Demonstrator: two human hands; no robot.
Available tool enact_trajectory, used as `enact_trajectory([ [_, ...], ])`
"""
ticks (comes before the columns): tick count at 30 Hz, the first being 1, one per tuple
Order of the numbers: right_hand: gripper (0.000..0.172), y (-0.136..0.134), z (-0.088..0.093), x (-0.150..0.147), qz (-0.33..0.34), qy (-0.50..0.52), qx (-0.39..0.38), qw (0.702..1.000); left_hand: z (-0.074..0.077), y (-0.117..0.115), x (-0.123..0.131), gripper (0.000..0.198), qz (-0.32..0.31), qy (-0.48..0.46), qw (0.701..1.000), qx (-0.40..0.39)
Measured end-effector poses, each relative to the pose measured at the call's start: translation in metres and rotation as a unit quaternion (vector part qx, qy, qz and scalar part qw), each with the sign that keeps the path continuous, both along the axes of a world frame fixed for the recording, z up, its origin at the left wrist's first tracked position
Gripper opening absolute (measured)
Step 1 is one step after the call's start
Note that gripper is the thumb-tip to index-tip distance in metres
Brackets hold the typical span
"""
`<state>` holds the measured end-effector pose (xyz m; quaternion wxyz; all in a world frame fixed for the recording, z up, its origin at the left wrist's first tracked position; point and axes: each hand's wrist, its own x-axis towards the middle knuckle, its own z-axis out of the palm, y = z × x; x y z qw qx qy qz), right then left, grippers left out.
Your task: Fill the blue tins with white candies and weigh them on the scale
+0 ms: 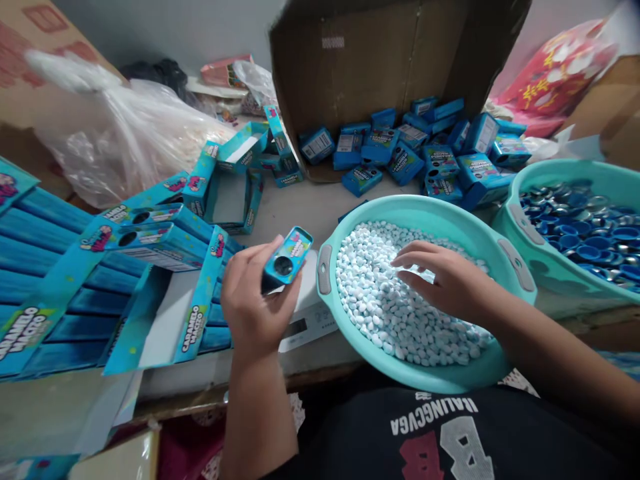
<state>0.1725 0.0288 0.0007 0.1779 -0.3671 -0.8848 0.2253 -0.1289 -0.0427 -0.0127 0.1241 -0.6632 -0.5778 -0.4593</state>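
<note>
My left hand point(255, 300) is closed around a small blue candy box point(287, 257) with a round black hole in its face, held upright above a white scale point(310, 320). My right hand point(445, 280) lies palm down, fingers spread, on a heap of small white candies point(380, 307) inside a turquoise basin point(430, 210). The basin rests against my lap at the table's front edge.
A second turquoise basin point(550, 267) at right holds several blue and silver caps. A cardboard carton point(380, 67) at the back spills small blue boxes point(400, 150). Flat and open blue display cartons point(150, 267) are stacked at left, with a clear plastic bag point(125, 140) behind them.
</note>
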Motion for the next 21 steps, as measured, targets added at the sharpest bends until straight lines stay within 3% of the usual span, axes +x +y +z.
enact_trajectory([
  [2,0.021,0.000,-0.001,0.000,-0.003,0.008,-0.004,1.000,-0.002,-0.001,-0.002,0.053,0.002,-0.045,0.999,0.012],
  [5,0.020,0.001,-0.001,-0.001,-0.014,0.020,-0.008,1.000,0.001,-0.002,0.003,0.055,-0.028,0.033,0.999,-0.033],
  [9,0.020,0.000,0.001,-0.001,-0.020,0.012,-0.005,1.000,0.022,-0.001,0.012,0.059,-0.056,0.185,0.977,-0.094],
  [14,0.021,0.001,0.003,0.001,-0.025,0.016,-0.011,1.000,0.043,-0.003,0.009,0.059,-0.004,0.166,0.985,-0.055],
  [21,0.020,0.002,0.002,0.001,-0.023,0.001,-0.006,1.000,0.022,0.008,0.018,0.051,-0.056,0.199,0.972,-0.114],
])
